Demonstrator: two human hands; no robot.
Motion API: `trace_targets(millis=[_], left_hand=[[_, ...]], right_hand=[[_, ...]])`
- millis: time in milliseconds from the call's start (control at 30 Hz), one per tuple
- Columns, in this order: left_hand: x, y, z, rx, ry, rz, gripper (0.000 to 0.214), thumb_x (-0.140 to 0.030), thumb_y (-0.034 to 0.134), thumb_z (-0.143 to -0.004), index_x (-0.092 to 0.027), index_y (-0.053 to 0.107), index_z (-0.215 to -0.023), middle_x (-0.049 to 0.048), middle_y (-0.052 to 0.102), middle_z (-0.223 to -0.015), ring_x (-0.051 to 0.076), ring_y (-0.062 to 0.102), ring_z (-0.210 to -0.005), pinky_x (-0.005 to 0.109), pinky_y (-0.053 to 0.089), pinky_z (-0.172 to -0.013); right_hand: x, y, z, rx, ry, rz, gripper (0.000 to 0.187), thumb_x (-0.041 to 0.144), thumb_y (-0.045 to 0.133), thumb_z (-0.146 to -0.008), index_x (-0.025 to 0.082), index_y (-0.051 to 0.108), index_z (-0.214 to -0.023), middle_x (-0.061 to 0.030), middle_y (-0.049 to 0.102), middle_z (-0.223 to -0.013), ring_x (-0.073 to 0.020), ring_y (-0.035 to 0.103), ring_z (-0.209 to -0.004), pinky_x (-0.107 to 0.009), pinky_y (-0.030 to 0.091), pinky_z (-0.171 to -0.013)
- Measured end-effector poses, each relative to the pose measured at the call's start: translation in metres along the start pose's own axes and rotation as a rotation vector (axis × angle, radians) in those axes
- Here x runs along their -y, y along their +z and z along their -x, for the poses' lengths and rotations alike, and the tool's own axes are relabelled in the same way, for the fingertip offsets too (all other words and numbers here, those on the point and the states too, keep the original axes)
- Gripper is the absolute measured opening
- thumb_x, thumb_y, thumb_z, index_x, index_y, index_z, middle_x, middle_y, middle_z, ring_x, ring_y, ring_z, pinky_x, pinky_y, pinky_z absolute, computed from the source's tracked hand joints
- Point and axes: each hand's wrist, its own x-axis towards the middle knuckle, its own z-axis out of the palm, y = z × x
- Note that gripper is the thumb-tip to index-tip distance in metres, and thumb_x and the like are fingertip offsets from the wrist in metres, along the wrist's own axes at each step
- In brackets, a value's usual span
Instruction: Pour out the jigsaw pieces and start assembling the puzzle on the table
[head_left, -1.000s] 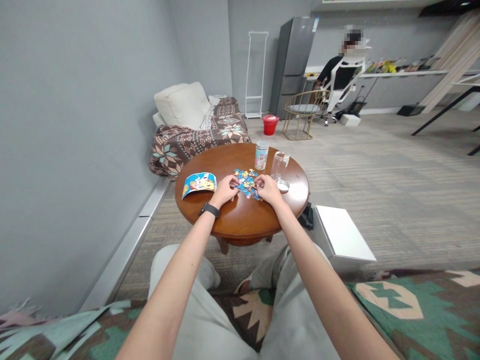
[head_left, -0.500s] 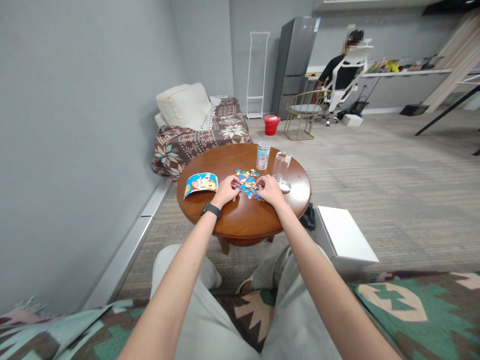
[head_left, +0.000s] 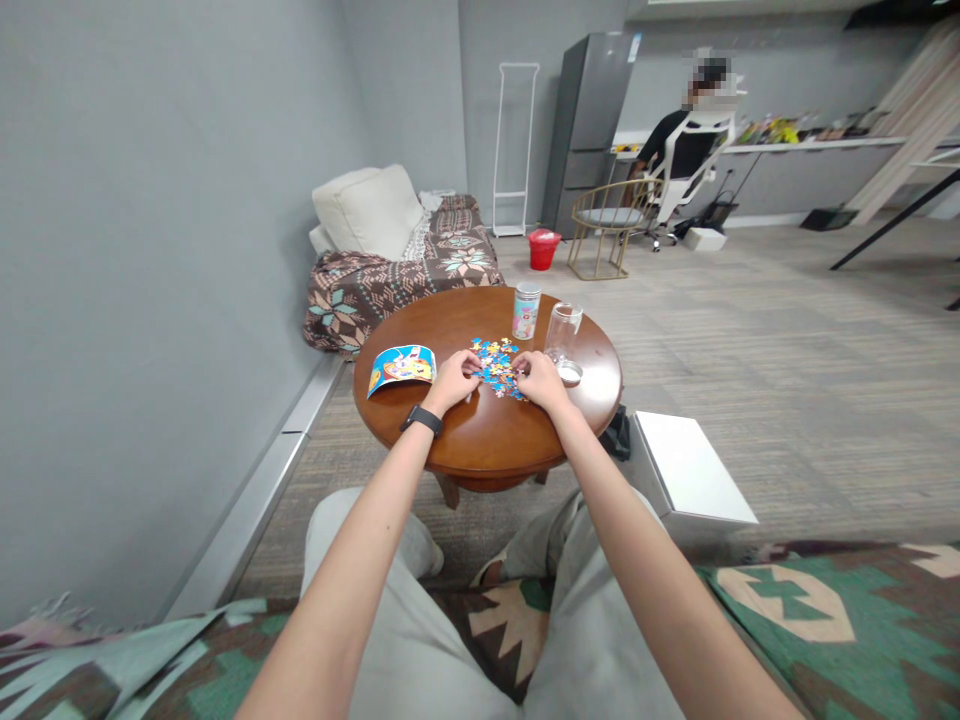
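A heap of small blue, yellow and pink jigsaw puzzle pieces (head_left: 496, 364) lies loose on the round brown wooden table (head_left: 487, 440). My left hand (head_left: 455, 381) rests at the heap's left edge, its fingers curled in and closed; whatever is between them is too small to make out. Across the heap, my right hand (head_left: 540, 379) has its fingertips bent together at the right edge, also hiding what they hold. To the left lies a curled picture sheet (head_left: 402, 368). Behind the heap stand a lidded printed can (head_left: 526, 312) and a clear jar (head_left: 563, 333), with a round metal lid (head_left: 570, 374) near the jar's base.
On the floor right of the table is a white box (head_left: 694, 465), with a black bag (head_left: 616, 434) against it. Beyond the table are a patterned sofa (head_left: 405, 270), a red bucket (head_left: 543, 250) and a gold-framed chair (head_left: 609, 225). A person (head_left: 664, 140) sits at the far counter.
Both hands stay almost in place at the heap, with only tiny finger shifts. In the background, the seated person's head has turned or moved slightly.
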Motion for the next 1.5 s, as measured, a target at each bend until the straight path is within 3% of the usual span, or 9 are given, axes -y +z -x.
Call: trace_targets(millis=[167,300,533,933,1067,1167,1333,1433,1500], left_hand=[[0.001,0.000,0.001,0.000,0.007,-0.013,0.024,-0.002,0.059,-0.065,-0.018,0.057,-0.083,0.0033,0.066,-0.089,0.016,0.065,-0.085,0.034,0.054,-0.087],[-0.001,-0.001,0.002,-0.017,0.053,-0.070,0.024,-0.003,0.059,-0.066,-0.018,0.057,-0.084,0.0026,0.063,-0.092,0.015,0.063,-0.085,0.032,0.054,-0.086],[-0.005,0.000,0.003,-0.050,0.085,-0.234,0.021,-0.002,0.052,-0.071,-0.019,0.061,-0.081,0.0040,0.062,-0.091,0.018,0.062,-0.088,0.034,0.054,-0.087],[-0.006,-0.001,0.004,0.029,0.077,-0.222,0.009,-0.013,0.062,-0.075,-0.018,0.064,-0.082,0.0046,0.066,-0.091,0.020,0.064,-0.090,0.034,0.053,-0.088],[-0.005,0.000,0.004,0.028,0.073,-0.213,0.005,-0.019,0.064,-0.077,-0.019,0.060,-0.080,0.0030,0.064,-0.088,0.018,0.062,-0.087,0.033,0.051,-0.086],[-0.004,0.001,0.004,0.045,0.088,-0.202,0.017,-0.028,0.072,-0.075,-0.019,0.060,-0.083,0.0035,0.064,-0.091,0.019,0.061,-0.088,0.033,0.050,-0.085],[-0.007,0.002,0.003,0.117,0.157,-0.259,0.034,-0.036,0.082,-0.065,-0.019,0.060,-0.085,0.0045,0.062,-0.093,0.023,0.060,-0.093,0.035,0.049,-0.087],[-0.007,0.001,0.002,0.096,0.138,-0.268,0.024,-0.031,0.077,-0.072,-0.019,0.060,-0.083,0.0045,0.061,-0.093,0.022,0.059,-0.093,0.036,0.049,-0.090],[-0.007,0.001,0.002,0.083,0.115,-0.259,0.015,-0.026,0.072,-0.076,-0.020,0.061,-0.084,0.0045,0.062,-0.094,0.022,0.059,-0.094,0.036,0.049,-0.091]], right_hand=[[0.004,-0.002,0.001,-0.027,-0.006,-0.009,0.023,0.006,0.051,-0.066,0.019,0.065,-0.080,-0.0045,0.060,-0.080,-0.0204,0.057,-0.080,-0.034,0.047,-0.083],[0.013,-0.009,0.003,-0.135,0.015,-0.017,0.021,0.008,0.046,-0.072,0.019,0.064,-0.077,-0.0066,0.061,-0.084,-0.0204,0.058,-0.081,-0.032,0.048,-0.080],[0.025,-0.020,0.007,-0.189,0.286,0.070,0.025,0.014,0.046,-0.075,0.021,0.067,-0.062,-0.0082,0.068,-0.064,-0.0215,0.062,-0.066,-0.031,0.045,-0.071],[0.006,-0.012,0.000,-0.093,0.290,-0.364,0.028,0.016,0.038,-0.064,0.020,0.065,-0.070,-0.0019,0.069,-0.067,-0.0189,0.066,-0.071,-0.030,0.052,-0.073],[0.004,-0.011,-0.001,-0.150,0.268,-0.345,0.027,0.017,0.037,-0.064,0.020,0.063,-0.071,-0.0035,0.070,-0.076,-0.0203,0.066,-0.079,-0.033,0.053,-0.078],[0.008,-0.015,0.001,-0.188,0.287,-0.313,0.025,0.018,0.037,-0.064,0.021,0.062,-0.069,-0.0025,0.068,-0.071,-0.0199,0.065,-0.074,-0.031,0.053,-0.074],[0.023,-0.024,0.006,-0.037,0.330,-0.393,0.023,0.017,0.036,-0.064,0.021,0.058,-0.060,0.0011,0.059,-0.050,-0.0157,0.056,-0.043,-0.026,0.046,-0.051],[0.028,-0.026,0.007,0.091,0.267,-0.420,0.023,0.016,0.037,-0.064,0.020,0.057,-0.054,0.0007,0.061,-0.050,-0.0145,0.056,-0.042,-0.024,0.045,-0.049],[0.028,-0.025,0.006,0.099,0.256,-0.421,0.023,0.015,0.037,-0.064,0.020,0.057,-0.054,0.0007,0.062,-0.051,-0.0142,0.058,-0.045,-0.023,0.046,-0.050]])
